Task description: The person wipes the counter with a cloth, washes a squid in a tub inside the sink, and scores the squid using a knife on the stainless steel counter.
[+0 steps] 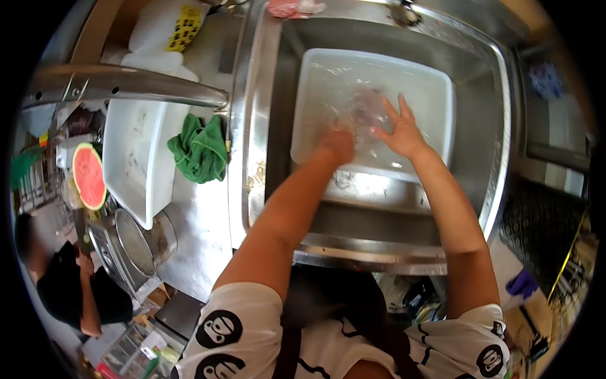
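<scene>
A white rectangular tub (447, 120) filled with water sits in a steel sink (476, 151). My left hand (338, 144) dips into the water near the tub's lower left; its fingers are under the rippled surface and blurred. To its right, my right hand (401, 129) has its fingers spread over the water, with nothing in it. A pale, blurred pinkish shape (369, 107) lies in the water between and above the hands; what it is cannot be made out.
Left of the sink lie a green cloth (199, 150), a white bin (136, 145) and a round metal pan (134, 241). A cut watermelon (89, 177) is further left, near a person in black (60, 290). A pink cloth (293, 8) rests on the sink's far rim.
</scene>
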A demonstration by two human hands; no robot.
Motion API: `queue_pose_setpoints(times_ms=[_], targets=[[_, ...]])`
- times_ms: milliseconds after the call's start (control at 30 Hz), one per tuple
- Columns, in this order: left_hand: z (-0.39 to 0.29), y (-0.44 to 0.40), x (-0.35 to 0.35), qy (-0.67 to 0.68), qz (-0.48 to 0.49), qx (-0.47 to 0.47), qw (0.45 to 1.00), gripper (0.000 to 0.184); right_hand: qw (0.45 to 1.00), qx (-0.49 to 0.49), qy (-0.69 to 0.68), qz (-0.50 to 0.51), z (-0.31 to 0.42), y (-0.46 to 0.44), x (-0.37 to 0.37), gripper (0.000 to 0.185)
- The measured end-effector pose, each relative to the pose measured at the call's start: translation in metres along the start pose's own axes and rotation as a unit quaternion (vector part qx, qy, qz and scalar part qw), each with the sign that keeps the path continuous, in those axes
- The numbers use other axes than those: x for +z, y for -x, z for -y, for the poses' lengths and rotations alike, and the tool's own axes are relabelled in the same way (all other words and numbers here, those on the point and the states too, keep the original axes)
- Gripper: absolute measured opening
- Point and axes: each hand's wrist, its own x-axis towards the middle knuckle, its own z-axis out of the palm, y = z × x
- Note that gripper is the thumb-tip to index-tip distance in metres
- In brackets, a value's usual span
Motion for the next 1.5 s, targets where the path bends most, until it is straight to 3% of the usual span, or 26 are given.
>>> queue_pose_setpoints(times_ms=[33, 67, 200, 300, 367, 500, 533, 567, 600, 633, 700, 833, 867, 900, 967, 1000, 1033, 1133, 1167, 1200, 1233, 1300, 1333, 1400, 1467, 1500], targets=[[0.0, -0.003, 0.013, 0.009, -0.062, 0.005, 0.998, 0.05, 0.998, 0.035, 0.034, 0.049, 0.003, -0.015, 0.008, 0.072], [-0.005, -0.003, 0.004, 0.087, -0.021, -0.019, 0.996, 0.043, 0.99, 0.072, 0.067, 0.098, 0.007, -0.026, 0.017, 0.075], [-0.001, -0.003, 0.0, 0.205, 0.042, -0.022, 0.978, 0.037, 0.973, 0.004, 0.168, 0.161, 0.002, -0.023, 0.051, 0.07], [-0.002, 0.01, -0.024, 0.248, 0.058, -0.068, 0.965, 0.032, 0.962, -0.082, 0.148, 0.215, -0.016, -0.014, 0.078, 0.058], [0.0, 0.013, -0.032, 0.241, 0.068, -0.08, 0.965, 0.031, 0.983, -0.124, 0.064, 0.12, -0.025, -0.007, 0.093, 0.039], [0.002, 0.019, -0.044, 0.246, 0.064, -0.104, 0.962, 0.033, 0.973, -0.129, -0.089, 0.172, -0.015, -0.019, 0.072, 0.024], [0.005, 0.019, -0.039, 0.246, 0.067, -0.102, 0.962, 0.033, 0.977, -0.043, -0.078, 0.195, -0.006, -0.022, 0.057, 0.021], [0.01, 0.018, -0.031, 0.318, -0.033, -0.115, 0.941, 0.034, 0.973, 0.044, -0.066, 0.218, 0.0, -0.024, 0.046, 0.021], [0.014, 0.017, -0.021, 0.385, -0.132, -0.127, 0.904, 0.036, 0.972, 0.049, -0.068, 0.22, -0.005, -0.028, 0.04, 0.021], [0.019, 0.014, -0.01, 0.386, -0.127, -0.127, 0.905, 0.036, 0.972, 0.079, -0.163, 0.152, -0.015, -0.032, 0.034, 0.022], [0.029, 0.009, 0.006, 0.345, -0.307, -0.01, 0.887, 0.043, 0.957, 0.109, -0.257, 0.083, -0.027, -0.036, 0.023, 0.024], [0.009, 0.021, -0.008, 0.276, -0.199, -0.109, 0.934, 0.049, 0.997, -0.017, 0.065, -0.049, -0.039, -0.031, 0.035, 0.038], [0.011, 0.016, -0.007, 0.231, -0.104, -0.09, 0.963, 0.046, 0.974, -0.081, 0.182, -0.105, -0.042, -0.027, 0.046, 0.046], [0.011, 0.012, -0.005, 0.183, -0.008, -0.07, 0.981, 0.043, 0.975, -0.087, 0.179, -0.102, -0.039, -0.024, 0.052, 0.046], [0.007, 0.011, -0.005, 0.257, 0.008, -0.088, 0.963, 0.042, 0.996, -0.064, 0.062, -0.008, -0.025, -0.017, 0.063, 0.055], [0.006, 0.01, -0.009, 0.326, 0.017, -0.101, 0.94, 0.042, 0.99, 0.029, -0.122, 0.065, -0.014, -0.013, 0.061, 0.053], [0.005, 0.0, 0.005, 0.338, 0.009, -0.094, 0.937, 0.04, 0.936, 0.113, -0.298, 0.148, 0.001, -0.009, 0.06, 0.051], [0.001, -0.001, 0.016, 0.37, -0.074, -0.127, 0.917, 0.039, 0.919, 0.073, -0.302, 0.241, 0.002, -0.011, 0.07, 0.032], [-0.002, 0.016, -0.007, 0.362, -0.095, -0.12, 0.92, 0.04, 0.916, 0.047, -0.348, 0.192, -0.015, -0.016, 0.093, 0.027], [-0.006, 0.025, -0.02, 0.391, -0.118, -0.117, 0.905, 0.037, 0.858, 0.107, -0.466, 0.19, -0.014, -0.015, 0.096, 0.027], [-0.006, 0.014, -0.014, 0.378, -0.096, -0.144, 0.91, 0.03, 0.847, 0.183, -0.454, 0.205, -0.009, -0.018, 0.091, 0.025], [-0.011, 0.016, -0.023, 0.385, -0.159, -0.149, 0.897, 0.029, 0.905, -0.003, -0.406, 0.129, -0.023, -0.018, 0.097, 0.021], [-0.009, 0.025, -0.038, 0.386, -0.167, -0.16, 0.893, 0.029, 0.928, 0.027, -0.356, 0.107, -0.031, -0.024, 0.091, 0.02], [-0.008, 0.048, -0.072, 0.51, -0.137, -0.22, 0.82, 0.035, 0.948, 0.052, -0.302, 0.091, -0.031, -0.024, 0.066, 0.019], [-0.004, 0.036, -0.054, 0.518, -0.146, -0.196, 0.82, 0.03, 0.935, 0.189, -0.282, 0.098, -0.012, -0.014, 0.036, 0.026], [0.001, 0.03, -0.048, 0.522, -0.153, -0.166, 0.823, 0.028, 0.932, 0.118, -0.33, 0.093, -0.021, -0.012, 0.035, 0.028]])
